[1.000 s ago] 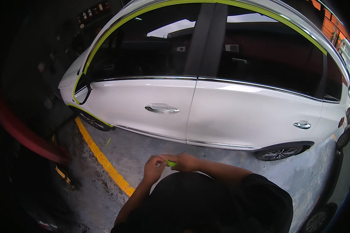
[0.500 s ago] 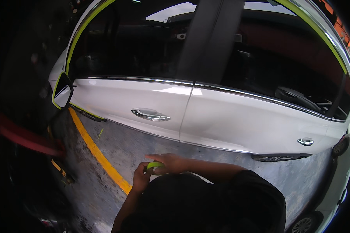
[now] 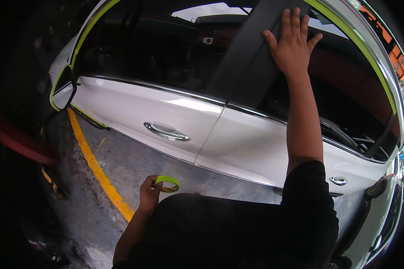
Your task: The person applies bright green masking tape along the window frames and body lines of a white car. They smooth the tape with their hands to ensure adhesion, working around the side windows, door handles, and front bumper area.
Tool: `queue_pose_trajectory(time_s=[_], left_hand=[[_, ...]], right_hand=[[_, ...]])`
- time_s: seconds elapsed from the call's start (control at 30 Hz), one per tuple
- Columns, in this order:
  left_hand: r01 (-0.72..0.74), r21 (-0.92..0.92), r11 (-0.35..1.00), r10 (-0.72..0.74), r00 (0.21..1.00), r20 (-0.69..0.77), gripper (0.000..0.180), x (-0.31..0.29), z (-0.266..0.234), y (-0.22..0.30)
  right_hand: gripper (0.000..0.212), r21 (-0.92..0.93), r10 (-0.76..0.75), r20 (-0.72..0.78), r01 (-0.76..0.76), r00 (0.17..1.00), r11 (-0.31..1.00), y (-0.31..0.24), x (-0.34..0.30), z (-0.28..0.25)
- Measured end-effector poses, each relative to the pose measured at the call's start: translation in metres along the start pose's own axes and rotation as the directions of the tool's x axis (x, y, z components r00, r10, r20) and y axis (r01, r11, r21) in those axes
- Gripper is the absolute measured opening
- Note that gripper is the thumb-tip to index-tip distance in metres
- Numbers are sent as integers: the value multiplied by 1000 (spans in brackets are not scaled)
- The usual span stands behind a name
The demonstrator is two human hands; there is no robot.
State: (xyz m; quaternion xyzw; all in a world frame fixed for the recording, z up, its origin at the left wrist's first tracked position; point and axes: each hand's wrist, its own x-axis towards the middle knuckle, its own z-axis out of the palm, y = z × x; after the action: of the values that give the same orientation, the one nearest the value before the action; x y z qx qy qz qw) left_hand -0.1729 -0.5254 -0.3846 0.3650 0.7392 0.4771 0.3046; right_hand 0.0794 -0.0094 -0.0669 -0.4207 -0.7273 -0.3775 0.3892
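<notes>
A white car [image 3: 251, 148] stands side-on before me, its two doors and dark windows facing me. My right hand [image 3: 293, 51] is raised with fingers spread, palm toward the black pillar [image 3: 252, 49] between the windows and the rear window's edge. It appears to rest there and holds nothing. Low in front of my body, my left hand [image 3: 150, 192] pinches one side of a roll of yellow-green tape [image 3: 169, 178]. Similar yellow-green strips run along the front window frame [image 3: 84, 33] and the rear window frame [image 3: 388, 92]. The side mirror [image 3: 63, 92] is edged in the same colour.
Chrome handles [image 3: 167, 131] stick out from the doors. A yellow line [image 3: 96, 163] crosses the grey floor at left, with a small yellow-green scrap [image 3: 101, 143] beside it. A blurred red bar [image 3: 27, 143] lies far left. Another pale car [image 3: 375, 224] stands at lower right.
My right hand has left the tape roll and moved up to the window pillar, its fingers now spread. The roll stays in my left hand, its ring now in plain sight. The view has shifted slightly.
</notes>
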Motion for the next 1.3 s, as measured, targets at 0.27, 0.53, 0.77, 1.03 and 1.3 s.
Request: queue_pose_trajectory(time_s=[0.27,0.53,0.77,1.03,1.3], left_hand=[[-53,-100,994,58,997,57,21,13,-6,-4],[-100,-161,982,123,982,140,23,28,-52,-23],[-130,-215,968,171,968,186,25,31,-117,-45],[-24,-17,1000,27,981,190,30,0,-182,-90],[-6,70,998,2,998,61,32,-23,-191,-126]], right_hand=[[96,132,-105,53,97,993,986,-80,-22,-10],[96,194,-72,411,-10,909,981,-163,-177,-30],[100,108,0,711,-109,703,988,-206,-231,-76],[91,58,270,392,-316,880,947,-152,-114,-76],[83,-71,403,293,-401,867,913,-81,23,-58]])
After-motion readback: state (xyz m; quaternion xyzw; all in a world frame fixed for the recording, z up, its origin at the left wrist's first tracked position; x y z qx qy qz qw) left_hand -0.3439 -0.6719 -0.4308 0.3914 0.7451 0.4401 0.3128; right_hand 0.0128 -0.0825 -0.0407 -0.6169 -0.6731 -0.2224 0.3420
